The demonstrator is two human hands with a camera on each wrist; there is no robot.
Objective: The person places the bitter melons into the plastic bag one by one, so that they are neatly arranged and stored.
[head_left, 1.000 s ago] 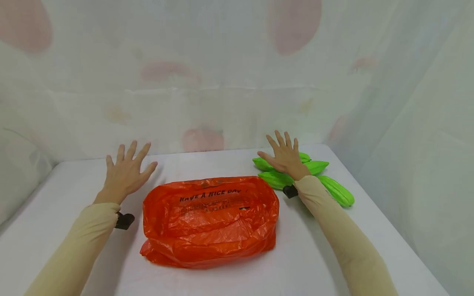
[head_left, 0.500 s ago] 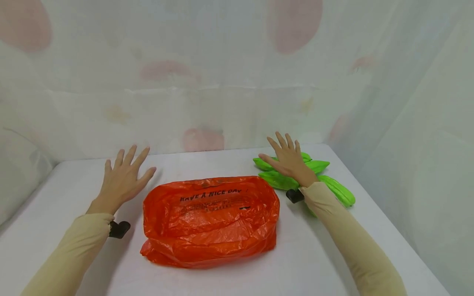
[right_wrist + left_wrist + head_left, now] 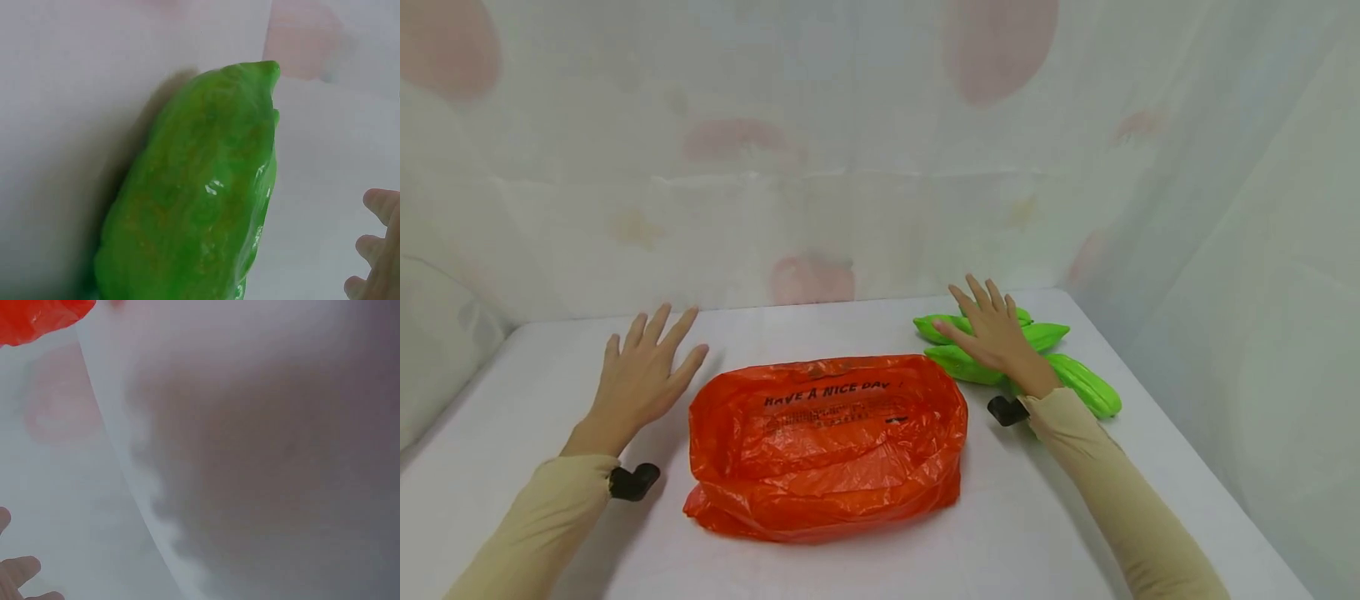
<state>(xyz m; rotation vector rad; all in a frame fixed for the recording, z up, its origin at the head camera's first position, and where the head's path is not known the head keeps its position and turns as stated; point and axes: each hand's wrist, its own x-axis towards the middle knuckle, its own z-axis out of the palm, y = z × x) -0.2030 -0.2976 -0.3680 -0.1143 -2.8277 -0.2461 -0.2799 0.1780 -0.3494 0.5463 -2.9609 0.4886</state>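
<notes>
An orange-red plastic bag [image 3: 827, 507] printed "HAVE A NICE DAY" stands with its mouth spread wide in the middle of the table. My left hand [image 3: 638, 377] is held to the bag's left, fingers spread, holding nothing. Several bright green ridged gourds [image 3: 1084, 387] lie in a group at the back right. Over them is my right hand [image 3: 996, 337], also with spread fingers and nothing in it; it hides part of the group. The right wrist view shows one gourd [image 3: 194, 187] close up, with the fingertips [image 3: 380, 203] apart from it at the right edge.
The white tabletop [image 3: 1022, 517] reaches back to a pale curtain [image 3: 880, 225] with faded pink spots. Similar sheeting [image 3: 1285, 275] hangs along the right side. A dark strap-on device [image 3: 634, 482] sits at the left wrist and another [image 3: 1006, 410] at the right.
Both hands have drawn back slightly toward the body, the left one also a little leftward and the right one a little rightward. Bag and gourds stay where they were.
</notes>
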